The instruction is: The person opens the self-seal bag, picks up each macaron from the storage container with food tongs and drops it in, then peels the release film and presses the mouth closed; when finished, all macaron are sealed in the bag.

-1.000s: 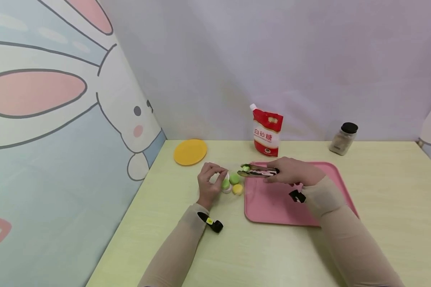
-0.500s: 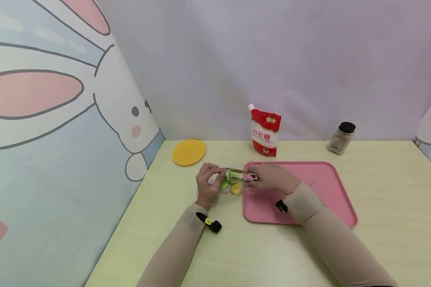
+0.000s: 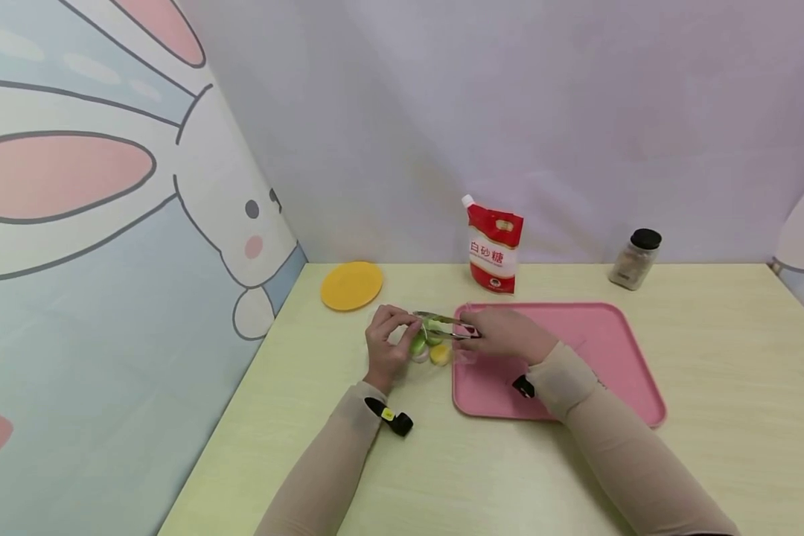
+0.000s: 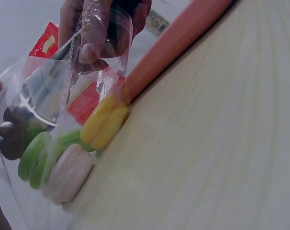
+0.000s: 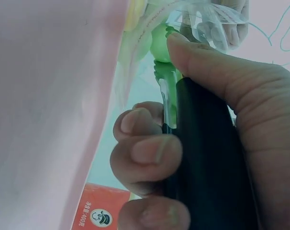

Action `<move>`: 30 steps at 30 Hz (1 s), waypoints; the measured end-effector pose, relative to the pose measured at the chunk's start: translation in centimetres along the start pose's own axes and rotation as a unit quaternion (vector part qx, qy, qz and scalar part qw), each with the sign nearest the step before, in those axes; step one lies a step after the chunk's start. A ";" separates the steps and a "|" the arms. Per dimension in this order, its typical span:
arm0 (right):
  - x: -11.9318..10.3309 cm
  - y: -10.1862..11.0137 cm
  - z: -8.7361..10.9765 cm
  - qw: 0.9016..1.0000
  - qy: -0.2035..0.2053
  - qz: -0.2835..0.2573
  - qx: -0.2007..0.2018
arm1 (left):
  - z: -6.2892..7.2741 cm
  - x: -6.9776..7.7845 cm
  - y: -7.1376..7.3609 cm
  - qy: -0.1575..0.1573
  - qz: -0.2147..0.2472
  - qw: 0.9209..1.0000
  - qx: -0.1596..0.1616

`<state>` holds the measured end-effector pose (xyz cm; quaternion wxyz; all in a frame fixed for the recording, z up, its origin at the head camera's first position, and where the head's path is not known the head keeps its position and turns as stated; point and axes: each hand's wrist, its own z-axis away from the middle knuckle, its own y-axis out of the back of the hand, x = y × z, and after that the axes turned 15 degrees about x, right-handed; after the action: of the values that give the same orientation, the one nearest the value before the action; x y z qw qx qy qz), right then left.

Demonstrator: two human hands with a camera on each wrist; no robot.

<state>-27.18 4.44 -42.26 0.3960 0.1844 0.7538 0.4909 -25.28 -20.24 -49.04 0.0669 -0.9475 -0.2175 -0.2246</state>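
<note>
My left hand (image 3: 387,348) pinches the rim of a clear plastic bag (image 4: 44,86) that stands on the table left of the tray. Inside the bag are several macarons: a yellow macaron (image 4: 104,123), a pinkish-white macaron (image 4: 71,172) and green macarons (image 4: 35,160). My right hand (image 3: 509,333) grips tongs by their black handle (image 5: 207,143), thumb on one side and fingers curled round the other. The dark scalloped tips of the tongs (image 4: 13,139) reach into the bag, with green showing right beside them.
A pink tray (image 3: 616,357) lies under my right forearm, its edge close to the bag. Behind are a red and white sugar pouch (image 3: 494,249) and a black-lidded jar (image 3: 635,260). A yellow plate (image 3: 351,286) lies at the back left.
My right hand has moved left with the tongs, carrying a green macaron from the tray's edge into the bag, then stayed there. My left hand has stayed at the bag.
</note>
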 end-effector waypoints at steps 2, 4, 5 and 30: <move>-0.1 -0.1 0.0 1.000 -0.002 -0.001 0.001 | 0.0 0.1 0.0 0.000 0.001 1.000 0.000; -0.2 -0.1 0.1 1.000 -0.004 -0.001 -0.001 | 0.1 0.1 0.1 0.000 0.002 1.000 0.000; -0.3 -0.1 0.1 1.000 -0.004 -0.003 -0.001 | 0.1 0.1 0.1 0.000 0.003 1.000 -0.001; 2.0 6.1 6.0 0.997 -0.058 -0.049 -0.004 | 0.1 0.0 -0.2 0.009 -0.015 1.000 -0.023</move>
<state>-24.42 12.06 -38.86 0.4627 0.1741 0.7361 0.4624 -25.30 -19.98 -49.15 0.0440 -0.9435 -0.2256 -0.2388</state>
